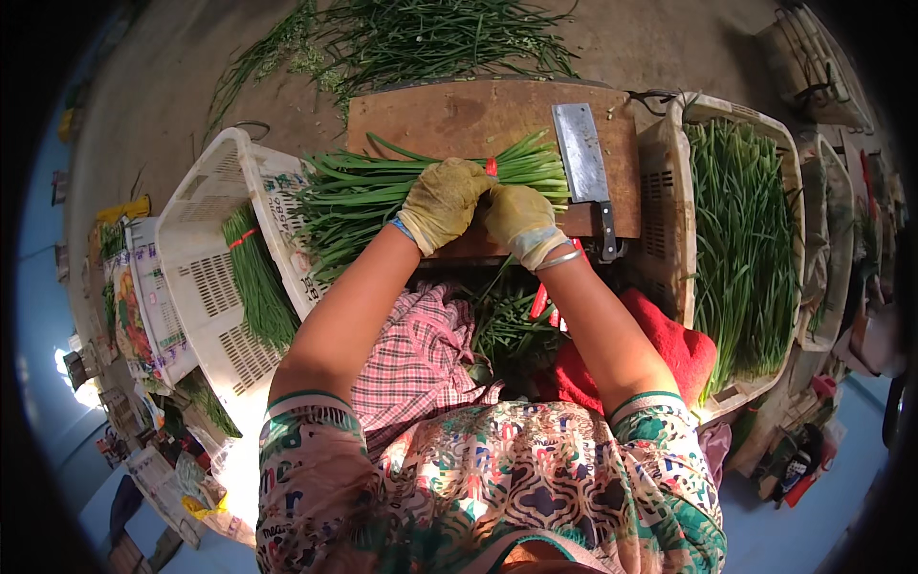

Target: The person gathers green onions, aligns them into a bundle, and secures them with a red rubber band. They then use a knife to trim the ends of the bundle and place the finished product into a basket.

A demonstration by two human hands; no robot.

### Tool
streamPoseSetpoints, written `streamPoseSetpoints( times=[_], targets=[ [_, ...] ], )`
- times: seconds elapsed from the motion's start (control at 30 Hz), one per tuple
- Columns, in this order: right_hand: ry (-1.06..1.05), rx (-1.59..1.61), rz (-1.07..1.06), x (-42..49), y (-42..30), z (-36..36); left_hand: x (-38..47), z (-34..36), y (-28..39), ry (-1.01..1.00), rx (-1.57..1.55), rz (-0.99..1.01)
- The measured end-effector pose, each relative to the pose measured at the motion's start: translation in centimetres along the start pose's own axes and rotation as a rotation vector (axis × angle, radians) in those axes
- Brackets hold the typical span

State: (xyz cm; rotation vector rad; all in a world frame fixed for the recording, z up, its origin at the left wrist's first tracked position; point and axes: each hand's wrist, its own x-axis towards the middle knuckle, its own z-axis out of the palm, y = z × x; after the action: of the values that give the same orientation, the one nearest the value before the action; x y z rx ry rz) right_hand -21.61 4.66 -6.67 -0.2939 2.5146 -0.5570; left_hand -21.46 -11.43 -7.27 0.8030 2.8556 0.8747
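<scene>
A bundle of garlic chives (373, 183) lies across a wooden board (459, 107), its pale cut stems to the right. Red tape (491, 166) circles it near those stems. My left hand (446, 197), in a yellowish work glove, rests on the bundle's near side with the fingers curled by the tape. My right hand (522, 219), gloved alike, is close beside it, its fingertips meeting the left ones just below the tape. What the fingertips pinch is hidden. A cleaver (582, 154) with a black handle lies flat on the board, right of the stem ends.
A white plastic crate (247, 161) at left holds a taped chive bundle (262, 287). Another crate (687, 215) at right is full of loose chives (742, 251). More greens (445, 36) lie on the floor beyond the board. A red cloth (635, 351) is by my right arm.
</scene>
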Motion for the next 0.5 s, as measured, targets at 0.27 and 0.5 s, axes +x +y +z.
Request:
streamPoseSetpoints(
  times=[0.27,0.5],
  targets=[
    [-0.043,0.465,0.037,-0.9,2.3,1.4,0.1,0.4,1.2,-0.001,0.188,-0.026],
    [0.094,0.702,0.075,-2.1,1.7,-4.5,-0.4,-0.1,1.6,-0.104,0.256,-0.028]
  ],
)
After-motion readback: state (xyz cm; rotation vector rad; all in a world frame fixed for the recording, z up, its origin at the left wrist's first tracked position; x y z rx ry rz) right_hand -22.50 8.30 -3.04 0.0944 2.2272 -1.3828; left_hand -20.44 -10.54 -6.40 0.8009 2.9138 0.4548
